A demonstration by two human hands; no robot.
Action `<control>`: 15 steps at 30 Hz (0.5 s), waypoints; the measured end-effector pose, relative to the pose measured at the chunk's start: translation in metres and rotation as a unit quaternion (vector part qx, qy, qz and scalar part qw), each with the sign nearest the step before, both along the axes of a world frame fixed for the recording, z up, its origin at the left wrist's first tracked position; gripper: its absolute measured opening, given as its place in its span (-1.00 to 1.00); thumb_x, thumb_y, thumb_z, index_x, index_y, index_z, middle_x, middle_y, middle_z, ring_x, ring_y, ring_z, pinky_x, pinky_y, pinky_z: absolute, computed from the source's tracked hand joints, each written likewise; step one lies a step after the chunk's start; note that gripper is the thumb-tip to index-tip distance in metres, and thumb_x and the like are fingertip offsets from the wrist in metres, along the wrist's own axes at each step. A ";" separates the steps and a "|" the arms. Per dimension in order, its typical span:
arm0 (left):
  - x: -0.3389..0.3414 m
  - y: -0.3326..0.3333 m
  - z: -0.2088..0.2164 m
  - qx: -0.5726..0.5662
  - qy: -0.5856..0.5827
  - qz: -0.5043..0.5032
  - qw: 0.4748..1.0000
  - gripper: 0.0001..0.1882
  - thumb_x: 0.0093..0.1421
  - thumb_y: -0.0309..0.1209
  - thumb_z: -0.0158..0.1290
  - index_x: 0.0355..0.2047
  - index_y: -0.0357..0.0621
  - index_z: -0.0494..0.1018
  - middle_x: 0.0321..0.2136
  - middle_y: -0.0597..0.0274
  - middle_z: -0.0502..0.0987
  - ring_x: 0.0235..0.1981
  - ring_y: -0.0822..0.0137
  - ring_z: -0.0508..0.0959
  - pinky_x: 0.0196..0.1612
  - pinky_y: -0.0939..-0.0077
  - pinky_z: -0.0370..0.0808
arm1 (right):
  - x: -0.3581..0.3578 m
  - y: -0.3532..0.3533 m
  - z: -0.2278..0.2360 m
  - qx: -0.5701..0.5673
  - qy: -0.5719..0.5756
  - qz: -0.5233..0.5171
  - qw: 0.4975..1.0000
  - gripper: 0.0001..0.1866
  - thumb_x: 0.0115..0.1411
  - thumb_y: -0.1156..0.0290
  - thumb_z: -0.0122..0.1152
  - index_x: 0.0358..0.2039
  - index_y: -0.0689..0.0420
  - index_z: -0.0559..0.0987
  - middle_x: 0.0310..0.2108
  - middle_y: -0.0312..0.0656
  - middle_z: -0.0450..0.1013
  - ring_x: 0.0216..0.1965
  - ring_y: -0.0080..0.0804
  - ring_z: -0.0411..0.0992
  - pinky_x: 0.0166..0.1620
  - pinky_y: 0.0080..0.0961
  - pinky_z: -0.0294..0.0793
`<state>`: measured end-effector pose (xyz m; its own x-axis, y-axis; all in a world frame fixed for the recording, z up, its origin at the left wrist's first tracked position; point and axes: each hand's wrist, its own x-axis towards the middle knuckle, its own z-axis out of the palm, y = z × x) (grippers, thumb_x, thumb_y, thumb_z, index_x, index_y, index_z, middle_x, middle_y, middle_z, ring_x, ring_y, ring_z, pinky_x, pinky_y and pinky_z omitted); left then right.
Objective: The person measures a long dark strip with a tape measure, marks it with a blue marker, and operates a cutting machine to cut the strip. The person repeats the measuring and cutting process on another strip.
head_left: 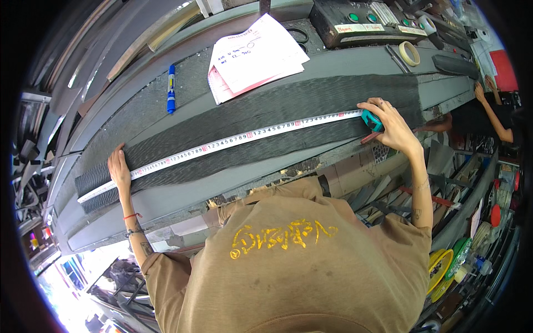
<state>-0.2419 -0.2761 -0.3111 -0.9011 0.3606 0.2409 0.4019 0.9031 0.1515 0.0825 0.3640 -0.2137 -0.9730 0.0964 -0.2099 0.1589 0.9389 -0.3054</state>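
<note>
A long dark strip of finely ribbed, pleated-looking material (266, 114) lies along the grey bench. Stretched over it is the white blade of a tape measure (222, 143), running from the strip's left end to the teal case (371, 120) at the right. My right hand (393, 126) is closed around that case. Beside the same hand a short reddish stick-like piece (371, 137) shows; whether the fingers grip it I cannot tell. My left hand (119, 168) lies with extended fingers across the blade near the strip's left end, holding nothing.
Behind the strip are a blue marker (171, 89) and handwritten papers (252, 61). A control box with green buttons (366, 25) stands at the back, near a roll of tape (410, 54). Another person's arm (494, 114) appears at far right, above racks of offcuts (405, 194).
</note>
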 end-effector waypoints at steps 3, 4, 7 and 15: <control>-0.001 -0.003 -0.001 -0.002 -0.015 0.006 1.000 -0.57 0.39 -0.19 -0.38 -0.01 -0.06 0.44 -0.07 0.13 0.47 0.01 0.12 0.38 0.14 0.29 0.20 | 0.003 -0.004 0.003 0.014 -0.016 0.000 1.000 -0.22 -0.23 0.64 0.31 0.09 -0.07 0.37 0.12 -0.12 0.25 0.12 -0.04 0.23 0.09 -0.17 0.29; -0.001 -0.003 -0.001 -0.002 -0.013 0.005 1.000 -0.57 0.39 -0.19 -0.37 -0.01 -0.07 0.44 -0.06 0.13 0.47 0.01 0.12 0.38 0.14 0.29 0.19 | 0.005 -0.006 0.004 0.016 -0.019 -0.007 1.000 -0.23 -0.23 0.65 0.30 0.09 -0.08 0.38 0.12 -0.13 0.25 0.12 -0.05 0.23 0.08 -0.17 0.29; 0.000 -0.004 -0.001 0.000 -0.008 0.006 1.000 -0.57 0.38 -0.19 -0.36 0.00 -0.07 0.44 -0.05 0.13 0.47 0.01 0.13 0.39 0.14 0.30 0.19 | 0.009 -0.013 0.007 0.024 -0.026 -0.015 0.999 -0.22 -0.24 0.68 0.27 0.08 -0.10 0.39 0.12 -0.14 0.26 0.12 -0.06 0.24 0.08 -0.16 0.30; 0.000 -0.005 -0.003 0.014 -0.006 -0.001 1.000 -0.58 0.38 -0.19 -0.33 -0.02 -0.09 0.45 -0.07 0.13 0.49 0.02 0.13 0.39 0.15 0.30 0.20 | 0.007 -0.011 0.006 0.028 -0.032 -0.014 0.999 -0.23 -0.24 0.69 0.25 0.08 -0.08 0.40 0.13 -0.13 0.26 0.14 -0.04 0.24 0.10 -0.15 0.30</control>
